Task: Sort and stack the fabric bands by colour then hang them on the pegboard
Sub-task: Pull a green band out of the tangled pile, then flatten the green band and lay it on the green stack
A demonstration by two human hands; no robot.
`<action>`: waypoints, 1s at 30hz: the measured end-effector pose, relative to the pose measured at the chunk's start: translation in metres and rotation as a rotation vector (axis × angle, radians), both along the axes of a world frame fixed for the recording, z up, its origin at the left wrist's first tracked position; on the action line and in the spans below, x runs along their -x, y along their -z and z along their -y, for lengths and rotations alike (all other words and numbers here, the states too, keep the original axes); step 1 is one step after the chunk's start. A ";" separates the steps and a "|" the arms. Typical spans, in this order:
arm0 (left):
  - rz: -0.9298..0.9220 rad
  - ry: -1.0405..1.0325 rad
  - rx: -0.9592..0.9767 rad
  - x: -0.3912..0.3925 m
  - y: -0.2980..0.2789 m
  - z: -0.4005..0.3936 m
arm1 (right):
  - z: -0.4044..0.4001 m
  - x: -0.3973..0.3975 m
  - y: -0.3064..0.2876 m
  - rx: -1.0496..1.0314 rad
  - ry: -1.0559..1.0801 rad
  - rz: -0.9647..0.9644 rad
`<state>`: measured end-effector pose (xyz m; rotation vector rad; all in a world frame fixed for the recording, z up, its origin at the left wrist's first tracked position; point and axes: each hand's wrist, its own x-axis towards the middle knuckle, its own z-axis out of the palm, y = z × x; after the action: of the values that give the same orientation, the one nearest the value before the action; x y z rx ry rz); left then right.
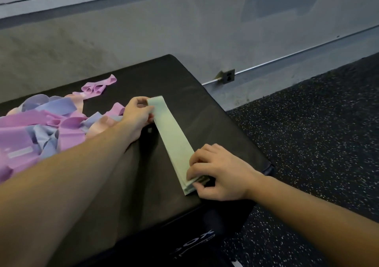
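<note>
Now left hand [137, 115] and right hand [220, 172] pinch opposite ends of green bands [174, 141].

Box: black padded box [196, 94], matte top, white letters on the near side, partly cut off.
Floor: dark rubber floor [320, 123] with white specks, right of the box.
Wall: grey wall [143, 30] behind the box.
Outlet: metal outlet [228, 76] low on the wall, on a thin conduit [297, 54].
</note>
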<state>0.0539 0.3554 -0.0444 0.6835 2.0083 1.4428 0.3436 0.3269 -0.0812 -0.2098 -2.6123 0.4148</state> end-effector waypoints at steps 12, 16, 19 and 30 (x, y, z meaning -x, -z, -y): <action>-0.184 0.008 0.019 -0.022 -0.020 0.038 | 0.000 -0.002 -0.004 0.158 0.051 -0.031; -0.321 0.086 0.014 -0.033 -0.033 0.086 | 0.000 0.001 -0.005 0.240 0.122 -0.094; -0.479 0.115 0.002 -0.033 -0.035 0.128 | 0.003 0.004 -0.011 0.293 0.204 -0.132; -0.497 0.119 0.006 0.012 -0.019 0.286 | 0.065 0.058 -0.061 0.340 0.114 -0.018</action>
<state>0.0422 0.0692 -0.0253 1.2350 2.2826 1.2837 0.2856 0.2619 -0.0199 -0.4623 -2.4825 0.8148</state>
